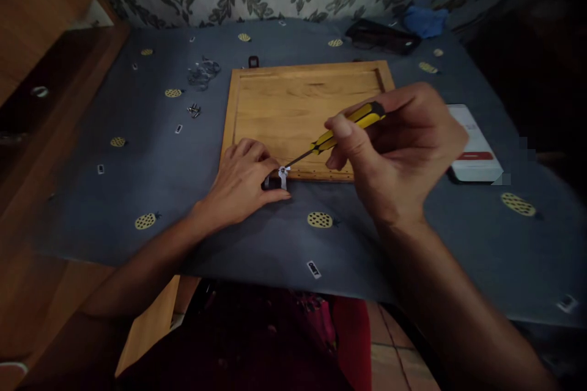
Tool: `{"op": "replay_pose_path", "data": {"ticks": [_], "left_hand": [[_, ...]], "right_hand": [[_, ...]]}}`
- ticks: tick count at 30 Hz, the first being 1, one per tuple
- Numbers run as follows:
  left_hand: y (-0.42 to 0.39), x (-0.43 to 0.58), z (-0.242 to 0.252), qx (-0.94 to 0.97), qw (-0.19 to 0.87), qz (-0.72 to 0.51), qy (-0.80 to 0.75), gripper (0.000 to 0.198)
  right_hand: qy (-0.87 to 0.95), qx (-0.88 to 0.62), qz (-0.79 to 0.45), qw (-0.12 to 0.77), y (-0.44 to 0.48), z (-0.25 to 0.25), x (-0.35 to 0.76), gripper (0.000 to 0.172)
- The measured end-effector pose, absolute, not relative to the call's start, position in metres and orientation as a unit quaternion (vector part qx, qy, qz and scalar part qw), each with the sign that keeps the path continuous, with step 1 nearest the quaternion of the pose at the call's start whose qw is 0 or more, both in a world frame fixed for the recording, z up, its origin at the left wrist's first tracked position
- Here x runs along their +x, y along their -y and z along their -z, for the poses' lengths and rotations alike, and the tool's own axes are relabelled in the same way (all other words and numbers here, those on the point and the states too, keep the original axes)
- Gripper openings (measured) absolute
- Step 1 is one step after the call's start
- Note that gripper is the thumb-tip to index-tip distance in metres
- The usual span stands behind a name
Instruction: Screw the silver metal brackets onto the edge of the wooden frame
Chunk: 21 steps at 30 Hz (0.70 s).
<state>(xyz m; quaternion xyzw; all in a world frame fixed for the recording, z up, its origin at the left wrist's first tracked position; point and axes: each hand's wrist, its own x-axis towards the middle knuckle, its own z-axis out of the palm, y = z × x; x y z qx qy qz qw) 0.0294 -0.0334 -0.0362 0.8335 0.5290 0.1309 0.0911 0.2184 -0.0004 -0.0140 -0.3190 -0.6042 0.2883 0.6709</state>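
Observation:
My right hand (403, 146) grips a yellow and black screwdriver (343, 128), its shaft slanting down to the left. The screwdriver's tip meets a small shiny metal bracket (283, 172) at the near edge of a framed wooden panel (293, 110). Fingers of my left hand (243, 180) rest over the panel's front left part, with the thumb stretched below the bracket, holding it at the edge. Part of the bracket is hidden by these fingers. A row of small dark holes runs along the panel's near edge.
Several small screws (194, 110) and a heap of shiny fittings (203, 73) lie left of the panel. Behind it are a small black square piece (254, 62), a dark case (383, 36) and a blue cloth (426, 21). A white box (474, 146) stands at right on the patterned tablecloth (257, 244).

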Motion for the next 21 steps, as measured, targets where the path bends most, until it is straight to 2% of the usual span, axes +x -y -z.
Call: {"op": "replay_pose_path", "data": {"ticks": [10,21], "left_hand": [[0.0334,0.0286,0.0375,0.835,0.093,-0.134,-0.525,0.038],[0.0332,0.0278,0.0368,0.836,0.097,-0.135,-0.523,0.038]], "right_hand": [[0.614,-0.331,-0.338,0.632,0.002,0.0121,0.2185,0.043],[0.625,-0.35,-0.36,0.598,0.0028,0.0068,0.2251,0.039]]}}
